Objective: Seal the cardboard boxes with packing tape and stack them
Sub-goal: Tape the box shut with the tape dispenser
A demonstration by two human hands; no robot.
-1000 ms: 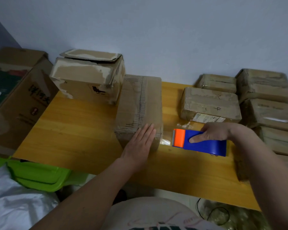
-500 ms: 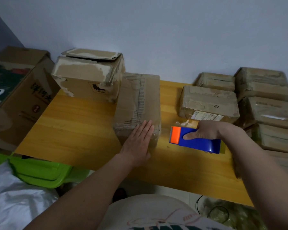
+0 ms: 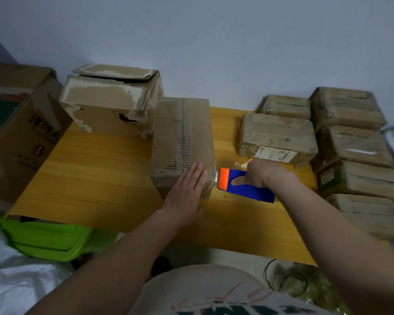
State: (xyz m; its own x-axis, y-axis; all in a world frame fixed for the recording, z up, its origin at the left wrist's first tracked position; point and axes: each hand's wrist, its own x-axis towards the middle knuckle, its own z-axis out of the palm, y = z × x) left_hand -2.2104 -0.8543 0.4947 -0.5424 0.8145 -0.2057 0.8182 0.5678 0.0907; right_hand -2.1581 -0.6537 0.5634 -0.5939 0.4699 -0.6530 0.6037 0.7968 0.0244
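While the left hand (image 3: 188,189) lies flat, fingers straight and together, on the near top corner of the long box (image 3: 183,142), the right hand (image 3: 262,176) has its fingers curled round the blue tape dispenser (image 3: 246,188), thumb laid along its side. The dispenser sits just right of the box's near right edge, its orange head (image 3: 224,181) pointing left at that edge, with a short span of clear tape (image 3: 213,181) bridging the two. The box stands mid-table with its long axis running from the near edge toward the wall; its far left corner looks close to, perhaps touching, the torn box (image 3: 109,105). The right hand is the nearer to the tape and, in my judgement, the next move calls for cutting or pulling at that edge. Bare wooden table (image 3: 96,173) lies left of the box and in a narrower lane to its right, bounded by the wrapped parcels (image 3: 280,135) and the stack (image 3: 355,146) beyond.
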